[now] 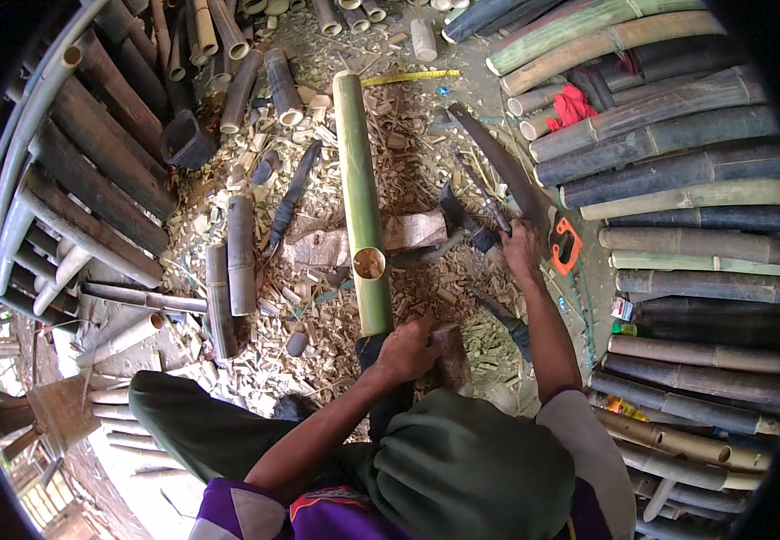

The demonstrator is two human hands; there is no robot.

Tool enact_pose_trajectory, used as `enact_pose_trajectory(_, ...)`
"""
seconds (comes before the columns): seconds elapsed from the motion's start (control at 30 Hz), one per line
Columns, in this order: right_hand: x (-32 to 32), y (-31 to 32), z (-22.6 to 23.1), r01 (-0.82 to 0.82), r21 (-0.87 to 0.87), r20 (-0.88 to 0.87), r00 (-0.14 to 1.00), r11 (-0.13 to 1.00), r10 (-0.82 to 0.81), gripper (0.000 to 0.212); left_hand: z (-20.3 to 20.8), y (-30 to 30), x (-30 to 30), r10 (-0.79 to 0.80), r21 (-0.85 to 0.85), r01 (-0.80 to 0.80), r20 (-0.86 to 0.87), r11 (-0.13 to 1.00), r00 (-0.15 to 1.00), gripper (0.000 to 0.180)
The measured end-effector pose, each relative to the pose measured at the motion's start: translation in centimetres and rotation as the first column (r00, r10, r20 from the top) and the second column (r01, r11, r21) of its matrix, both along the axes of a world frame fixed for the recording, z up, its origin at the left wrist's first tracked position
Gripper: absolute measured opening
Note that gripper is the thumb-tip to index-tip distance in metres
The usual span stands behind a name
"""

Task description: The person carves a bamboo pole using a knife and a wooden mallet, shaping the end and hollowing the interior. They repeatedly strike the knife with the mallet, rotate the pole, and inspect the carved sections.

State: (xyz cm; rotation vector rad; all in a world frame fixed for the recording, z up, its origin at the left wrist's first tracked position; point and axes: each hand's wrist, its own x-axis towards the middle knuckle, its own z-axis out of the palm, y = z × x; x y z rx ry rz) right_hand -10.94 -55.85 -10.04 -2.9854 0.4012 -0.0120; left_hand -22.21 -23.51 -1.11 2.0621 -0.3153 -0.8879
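While the green bamboo pole [360, 202] (a round hole cut in its side) is steadied at its near end by the closed left hand [405, 349], a tool is gripped by the right hand [521, 249]; a firm hold is advised.

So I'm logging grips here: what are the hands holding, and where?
Left hand grips the green bamboo pole at its near end. Right hand grasps a tool handle.
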Motion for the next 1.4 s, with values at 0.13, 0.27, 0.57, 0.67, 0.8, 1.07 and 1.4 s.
enact_pose_trajectory(0.13, -0.7, 0.6, 2.4, 0.086, 0.216, -0.104, 0.992, 0.973, -0.065, 0.032, 0.7, -0.7, 0.7, -0.033, -0.019, 0.034, 0.047, 0.999, 0.998, 0.048)
enact_pose_trajectory(0.27, -4.0, 1.9, 5.9, -0.002, 0.376, 0.111, 0.993, 0.926, -0.043, 0.037, 1.9, -2.6, 3.3, 0.059, -0.08, -0.025, 0.451, 0.996, 0.891, 0.066)
enact_pose_trajectory(0.57, -11.1, 8.8, 15.4, 0.153, 0.979, -0.122, 0.969, 0.132, -0.213, 0.025, 3.4, -7.6, 12.9, -0.431, 0.142, 0.516, 0.754, 0.844, 0.497, 0.054)
enact_pose_trajectory(0.67, -14.2, 8.9, 12.8, 0.209, 0.959, -0.166, 0.962, 0.192, -0.216, 0.038, 2.3, -7.0, 12.8, -0.232, -0.013, 0.409, 0.807, 0.913, 0.544, 0.052)
enact_pose_trajectory(0.8, -24.1, 11.5, 5.1, 0.056, 0.343, -0.291, 0.955, 0.938, 0.05, 0.069, 3.2, -6.4, 13.1, -0.261, -0.045, 0.42, 0.723, 0.906, 0.64, 0.052)
enact_pose_trajectory(1.07, -31.7, 12.8, -1.1, 0.496, 0.673, -0.385, 0.869, 0.549, -0.313, 0.104, 3.6, -7.7, 10.0, -0.284, -0.08, 0.425, 0.633, 0.902, 0.72, 0.039)
enact_pose_trajectory(1.4, -25.9, 8.7, 9.9, 0.306, 0.924, -0.382, 0.732, -0.228, -0.564, 0.094, 2.4, -7.1, 8.0, -0.24, 0.028, 0.279, 0.595, 0.96, 0.767, 0.029)
